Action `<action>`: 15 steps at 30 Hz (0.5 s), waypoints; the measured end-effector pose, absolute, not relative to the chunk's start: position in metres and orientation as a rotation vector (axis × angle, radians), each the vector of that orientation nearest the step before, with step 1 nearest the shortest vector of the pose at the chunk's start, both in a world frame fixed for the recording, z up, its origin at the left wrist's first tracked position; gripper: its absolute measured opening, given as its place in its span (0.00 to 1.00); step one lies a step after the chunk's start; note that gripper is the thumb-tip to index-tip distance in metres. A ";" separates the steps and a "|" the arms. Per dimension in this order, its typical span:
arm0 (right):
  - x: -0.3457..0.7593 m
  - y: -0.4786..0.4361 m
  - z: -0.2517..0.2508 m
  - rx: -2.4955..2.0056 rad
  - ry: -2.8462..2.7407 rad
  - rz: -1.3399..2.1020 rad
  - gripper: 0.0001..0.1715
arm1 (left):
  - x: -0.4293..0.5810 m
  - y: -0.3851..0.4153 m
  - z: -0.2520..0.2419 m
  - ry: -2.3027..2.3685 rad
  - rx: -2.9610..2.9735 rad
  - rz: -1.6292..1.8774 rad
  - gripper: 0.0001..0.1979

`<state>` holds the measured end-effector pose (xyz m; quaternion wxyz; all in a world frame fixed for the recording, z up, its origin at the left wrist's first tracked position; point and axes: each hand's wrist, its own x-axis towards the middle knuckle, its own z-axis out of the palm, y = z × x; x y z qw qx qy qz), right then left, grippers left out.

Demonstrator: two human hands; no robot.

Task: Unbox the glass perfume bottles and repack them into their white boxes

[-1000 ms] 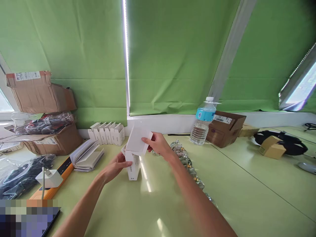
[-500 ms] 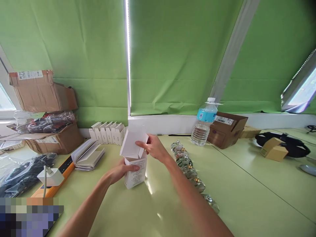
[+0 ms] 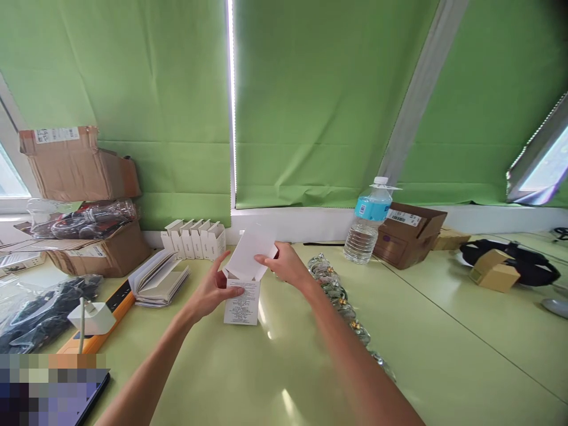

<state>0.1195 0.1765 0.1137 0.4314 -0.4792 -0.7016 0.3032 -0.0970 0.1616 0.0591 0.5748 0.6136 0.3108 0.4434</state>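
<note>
A small white carton [image 3: 242,307], its front covered in fine print, is between my hands with its bottom near the tabletop. Above its top edge a plain white card piece [image 3: 252,251] leans to the right; whether it is part of the same carton I cannot tell. My left hand [image 3: 213,293] grips the carton's left side, thumb across the printed front and index finger raised along the white piece. With thumb in front and fingers behind, my right hand [image 3: 286,265] pinches the white piece at its right edge.
Upright white cartons [image 3: 195,239] stand in a row behind, near flat folded cartons [image 3: 162,281]. A line of clear glass-like items [image 3: 341,302] lies right of my right forearm. Further off are a water bottle [image 3: 366,228], a brown box [image 3: 406,236] and an orange power strip [image 3: 119,307].
The carton has turned so its printed face points more toward me. My left index finger has lifted, and my right hand and the white piece have shifted slightly right.
</note>
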 end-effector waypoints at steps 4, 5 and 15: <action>0.121 0.178 0.113 -1.191 -1.759 0.780 0.14 | -0.097 0.164 0.057 0.796 1.523 1.065 0.46; 0.121 0.178 0.113 -1.197 -1.768 0.783 0.15 | -0.098 0.165 0.057 0.824 1.565 1.061 0.44; 0.114 0.174 0.114 -1.201 -1.751 0.648 0.21 | -0.103 0.170 0.062 1.066 1.992 1.178 0.33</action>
